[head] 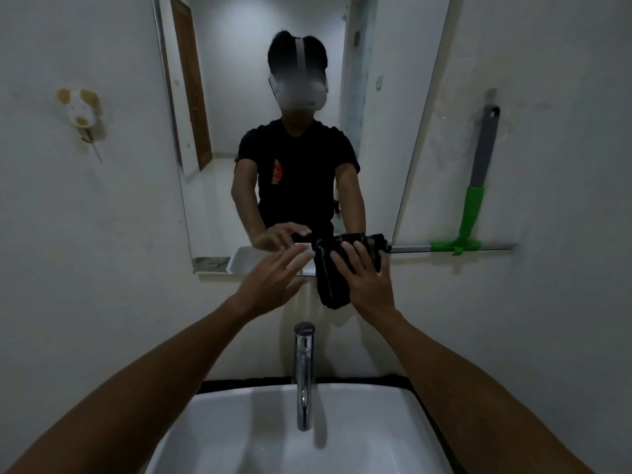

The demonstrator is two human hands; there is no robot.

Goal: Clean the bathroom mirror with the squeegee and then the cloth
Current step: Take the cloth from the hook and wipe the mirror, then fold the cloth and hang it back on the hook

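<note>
A tall frameless mirror hangs on the wall above the sink and reflects a person in a black shirt. My right hand presses a dark folded cloth flat against the mirror's lower edge, fingers spread over it. Part of the cloth hangs below the mirror. My left hand is open just left of the cloth, fingers stretched toward it, holding nothing. The squeegee, with a grey handle and green head, hangs on the wall to the right of the mirror.
A white sink with a chrome tap stands directly below my arms. A small white tray rests at the mirror's foot. A hook holder is fixed to the left wall.
</note>
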